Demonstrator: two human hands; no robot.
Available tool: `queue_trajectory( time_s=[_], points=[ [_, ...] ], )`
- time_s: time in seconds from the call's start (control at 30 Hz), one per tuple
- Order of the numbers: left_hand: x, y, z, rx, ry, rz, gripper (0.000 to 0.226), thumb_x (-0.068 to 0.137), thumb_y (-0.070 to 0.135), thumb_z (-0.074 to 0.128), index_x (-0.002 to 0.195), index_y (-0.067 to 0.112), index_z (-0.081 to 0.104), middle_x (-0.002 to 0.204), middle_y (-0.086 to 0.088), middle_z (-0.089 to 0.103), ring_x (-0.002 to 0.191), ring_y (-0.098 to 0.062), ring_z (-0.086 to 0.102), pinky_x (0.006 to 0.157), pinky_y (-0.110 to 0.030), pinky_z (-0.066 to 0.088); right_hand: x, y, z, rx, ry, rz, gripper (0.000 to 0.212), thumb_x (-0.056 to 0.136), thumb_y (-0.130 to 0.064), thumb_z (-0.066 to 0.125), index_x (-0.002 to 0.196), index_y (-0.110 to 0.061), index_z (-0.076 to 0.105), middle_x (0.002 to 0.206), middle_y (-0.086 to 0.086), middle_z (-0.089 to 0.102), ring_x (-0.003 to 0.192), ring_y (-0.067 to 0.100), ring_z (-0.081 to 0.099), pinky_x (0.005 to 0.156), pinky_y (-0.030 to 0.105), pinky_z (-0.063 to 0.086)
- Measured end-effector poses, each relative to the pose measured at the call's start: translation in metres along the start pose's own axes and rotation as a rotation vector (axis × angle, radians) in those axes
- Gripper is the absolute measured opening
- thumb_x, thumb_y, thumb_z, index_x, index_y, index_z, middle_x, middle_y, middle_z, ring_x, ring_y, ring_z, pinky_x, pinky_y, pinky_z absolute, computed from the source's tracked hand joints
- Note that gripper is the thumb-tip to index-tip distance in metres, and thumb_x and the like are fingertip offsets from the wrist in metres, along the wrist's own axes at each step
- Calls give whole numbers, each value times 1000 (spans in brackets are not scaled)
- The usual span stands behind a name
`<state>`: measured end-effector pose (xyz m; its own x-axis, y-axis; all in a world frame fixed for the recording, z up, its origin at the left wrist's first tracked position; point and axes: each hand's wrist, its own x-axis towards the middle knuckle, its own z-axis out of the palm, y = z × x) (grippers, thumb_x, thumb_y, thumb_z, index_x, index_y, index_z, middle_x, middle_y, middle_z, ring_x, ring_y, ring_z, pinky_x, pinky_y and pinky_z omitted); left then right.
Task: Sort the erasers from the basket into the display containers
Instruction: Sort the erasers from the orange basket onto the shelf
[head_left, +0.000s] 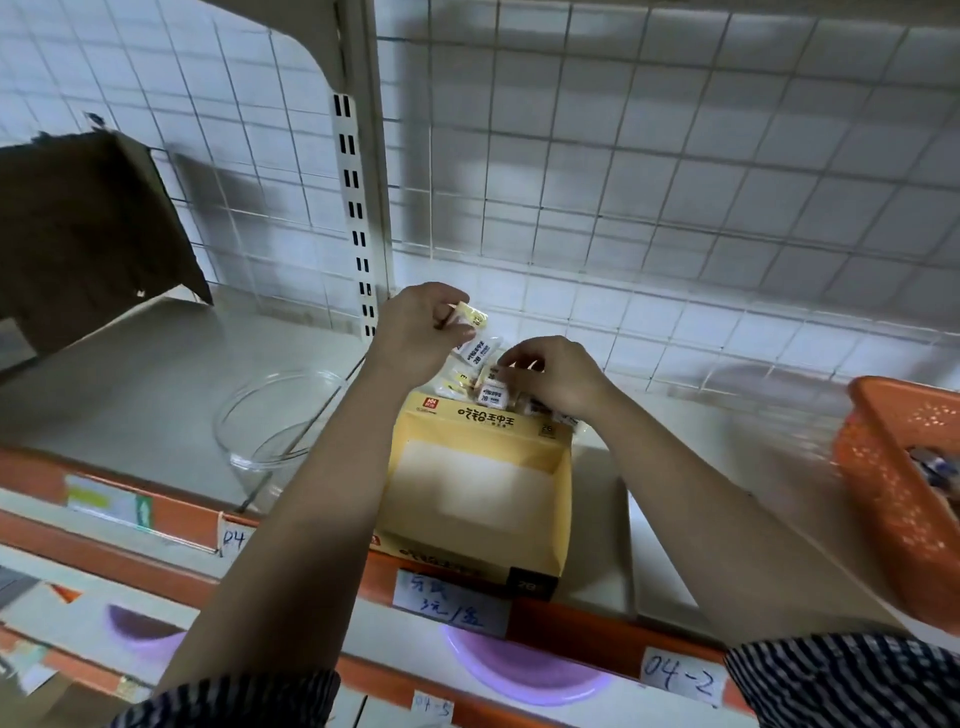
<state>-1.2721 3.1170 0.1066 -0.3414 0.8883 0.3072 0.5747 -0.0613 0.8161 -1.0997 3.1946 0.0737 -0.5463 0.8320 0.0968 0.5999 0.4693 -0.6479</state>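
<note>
A yellow display box (478, 519) stands on the shelf in front of me, its front compartment bare. Several wrapped white and yellow erasers (462, 382) lie piled behind its back wall. My left hand (413, 332) is raised above the pile and pinches a yellow-wrapped eraser (470, 314) between thumb and fingers. My right hand (550, 371) reaches over the box's back edge and pinches a white eraser (492, 394) in the pile. An orange basket (904, 488) sits at the right edge of the shelf, with a few items partly visible inside.
A clear round container (275, 415) stands left of the box. A brown cardboard flap (88, 223) hangs at the far left. A wire grid back panel (649, 182) rises behind the shelf. Purple bowls (519, 670) sit on the lower shelf, below price labels.
</note>
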Motion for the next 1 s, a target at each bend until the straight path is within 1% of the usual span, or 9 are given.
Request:
queue_trajectory(
  time_s=[0.07, 0.13, 0.27, 0.37, 0.5, 0.6, 0.77, 0.87, 1.0],
  points=[
    [3, -2, 7, 45, -31, -15, 32, 81, 7, 75, 112, 10, 68, 90, -10, 66, 90, -21, 63, 89, -30, 52, -4, 4, -7, 9, 13, -13, 22, 91, -30, 64, 111, -24, 70, 107, -6, 64, 94, 11, 59, 74, 21, 42],
    [6, -2, 15, 67, -85, -46, 30, 83, 9, 74, 112, 11, 68, 97, -8, 65, 95, -19, 62, 90, -29, 50, -12, 9, -18, 34, 86, -30, 24, 92, -25, 62, 116, -21, 68, 109, -5, 64, 93, 9, 59, 76, 15, 42],
    [9, -2, 30, 188, -202, -48, 16, 85, 13, 73, 97, 19, 65, 91, -3, 57, 88, -14, 52, 74, -19, 37, -31, 22, -41, 118, 207, -20, 15, 92, -19, 63, 106, -20, 70, 97, -8, 65, 80, 2, 58, 68, 4, 40],
    [12, -1, 37, 221, -221, -70, 24, 84, 13, 74, 108, 11, 70, 99, -5, 65, 96, -15, 59, 73, -16, 41, -43, 31, -53, 135, 241, 6, 13, 93, -21, 62, 103, -22, 70, 96, -11, 66, 82, 4, 58, 64, 4, 40],
    [15, 0, 40, 219, -283, -104, 25, 81, 8, 76, 106, 11, 72, 93, -4, 66, 93, -23, 68, 46, -8, 44, -56, 42, -64, 139, 272, 35, 12, 93, -20, 62, 101, -21, 71, 96, -11, 67, 84, 8, 58, 60, 4, 38],
    [16, -1, 41, 266, -345, -102, 26, 81, 10, 77, 107, 12, 73, 101, -7, 71, 92, -23, 68, 53, -12, 43, -63, 48, -70, 133, 278, 40, 13, 93, -20, 61, 102, -20, 71, 99, -9, 68, 87, 9, 59, 59, 4, 38],
    [18, 8, 40, 322, -285, -45, 41, 85, 19, 74, 123, 8, 64, 115, -8, 65, 100, -19, 60, 80, -24, 43, -74, 55, -88, 131, 307, 40, 11, 94, -20, 61, 99, -23, 70, 96, -9, 66, 82, 10, 58, 57, 3, 38],
    [17, 28, 48, 213, -195, 69, 29, 90, 23, 68, 116, 11, 68, 109, -3, 67, 93, -14, 60, 78, -24, 45, -83, 59, -104, 113, 349, 53, 12, 93, -21, 61, 100, -25, 70, 95, -10, 66, 82, 9, 58, 59, 2, 38],
    [9, 71, 79, 135, -110, 247, 14, 93, 20, 63, 99, 14, 73, 94, 6, 69, 76, -5, 59, 70, -13, 42, -104, 70, -134, 72, 420, 65, 13, 93, -20, 61, 101, -25, 70, 93, -10, 65, 79, 8, 58, 66, 6, 41]
  ],
)
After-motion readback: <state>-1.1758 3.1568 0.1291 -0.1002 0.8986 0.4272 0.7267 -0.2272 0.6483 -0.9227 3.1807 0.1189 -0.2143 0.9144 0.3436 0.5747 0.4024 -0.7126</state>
